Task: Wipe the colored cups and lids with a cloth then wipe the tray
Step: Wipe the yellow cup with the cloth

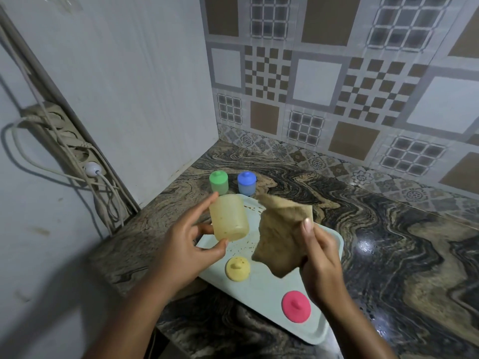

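nearest you, one pink lid (296, 306) lies on the single tray (261, 290), just below your right hand (318, 257). one yellow lid (237, 268) sits on it under the gap between your hands. your left hand (186, 244) grasps one yellow cup (228, 217), lifted above the tray. your right hand pinches one brown cloth (280, 237) beside that cup. beyond your grip, two lidded cups, a green cup (219, 182) and a blue cup (246, 183), stand on the counter (388, 229).
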A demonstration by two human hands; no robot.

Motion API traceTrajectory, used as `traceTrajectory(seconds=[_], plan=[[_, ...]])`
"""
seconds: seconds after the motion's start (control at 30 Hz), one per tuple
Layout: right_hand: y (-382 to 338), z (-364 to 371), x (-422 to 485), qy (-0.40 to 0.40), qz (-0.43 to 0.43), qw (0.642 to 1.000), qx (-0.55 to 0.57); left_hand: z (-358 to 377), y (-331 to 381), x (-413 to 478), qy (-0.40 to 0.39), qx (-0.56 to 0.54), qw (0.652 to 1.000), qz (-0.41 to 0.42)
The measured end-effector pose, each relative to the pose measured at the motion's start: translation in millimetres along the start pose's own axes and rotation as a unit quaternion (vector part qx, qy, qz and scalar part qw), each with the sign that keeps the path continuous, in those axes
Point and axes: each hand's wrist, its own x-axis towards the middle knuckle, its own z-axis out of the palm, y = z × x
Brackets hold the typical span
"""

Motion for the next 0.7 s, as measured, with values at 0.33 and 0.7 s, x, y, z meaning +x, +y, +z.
traceTrajectory(seconds=[0.33,0.7], plan=[[-14.4,28.9,26.5,-0.224,-0.143,0.902,-0.341,12.8,15.0,-0.1,-0.008,0.063,0.997,0.049],[3.5,9.0,4.9,-0.244,-0.193,0.897,-0.314,1.3,7.8,2.1,0.025,0.038,0.998,0.035]])
